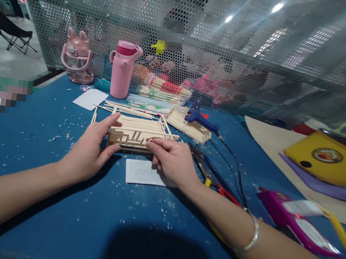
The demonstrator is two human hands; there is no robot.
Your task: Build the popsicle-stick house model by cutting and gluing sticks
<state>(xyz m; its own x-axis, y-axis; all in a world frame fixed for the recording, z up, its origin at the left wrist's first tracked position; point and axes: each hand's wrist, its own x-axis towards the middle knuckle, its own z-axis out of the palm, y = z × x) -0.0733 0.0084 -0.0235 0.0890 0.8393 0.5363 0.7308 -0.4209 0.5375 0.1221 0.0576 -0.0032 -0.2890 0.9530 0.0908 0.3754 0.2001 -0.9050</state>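
A small model made of pale wooden sticks [138, 124] sits on the blue table, its front panel carrying a lattice pattern of short pieces. Around the model's left end my left hand [91, 146] is wrapped, thumb low at the front and fingers toward the top. My right hand [172, 157] is closed in a pinch at the right part of the front panel. A tiny pale stick piece [148, 140] shows at its fingertips, partly hidden. Under the right hand lies a white paper card [141, 173].
A blue glue gun [202, 118] rests on another stick panel [177, 119], its cord trailing right. Pliers [207, 173] lie beside my right forearm. Behind are loose sticks [130, 110], a pink bottle [122, 71] and a metal mesh screen [224, 38]. A yellow pouch [330, 156] is at right.
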